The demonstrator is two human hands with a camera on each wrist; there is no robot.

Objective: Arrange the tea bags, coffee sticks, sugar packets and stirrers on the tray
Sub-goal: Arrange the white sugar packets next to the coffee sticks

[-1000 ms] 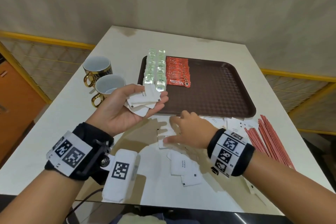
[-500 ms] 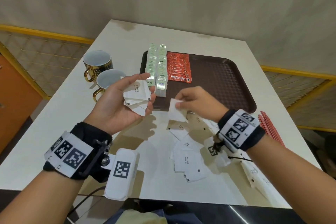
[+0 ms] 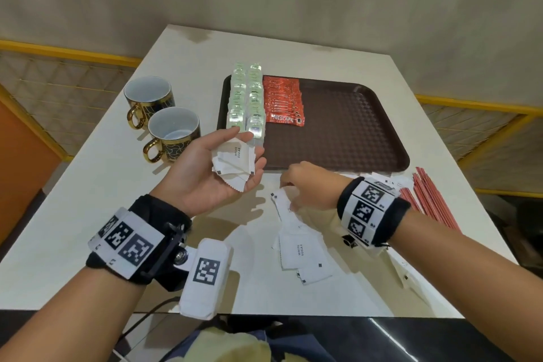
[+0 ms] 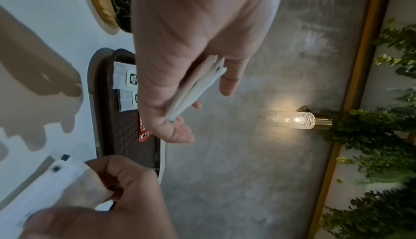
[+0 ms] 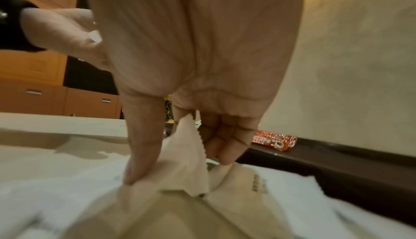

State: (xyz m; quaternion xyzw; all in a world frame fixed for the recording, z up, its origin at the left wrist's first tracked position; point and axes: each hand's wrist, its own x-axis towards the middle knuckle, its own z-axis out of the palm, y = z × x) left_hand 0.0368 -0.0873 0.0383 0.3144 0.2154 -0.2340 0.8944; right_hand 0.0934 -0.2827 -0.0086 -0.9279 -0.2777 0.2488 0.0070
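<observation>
Two gold-handled mugs (image 3: 163,117) left of tray (image 3: 352,132), stirrers (image 3: 432,200) right.

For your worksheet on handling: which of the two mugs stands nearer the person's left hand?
The nearer mug, directly beside the left hand; the other mug stands farther back.

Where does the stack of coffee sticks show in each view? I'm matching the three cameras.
Head: coffee sticks lie on the tray, far left, beside the tea bags.
Left wrist: one red corner peeks from behind the left hand.
Right wrist: right of the right hand's fingers, at mid-height.
Shared landmark: the tray.
</observation>
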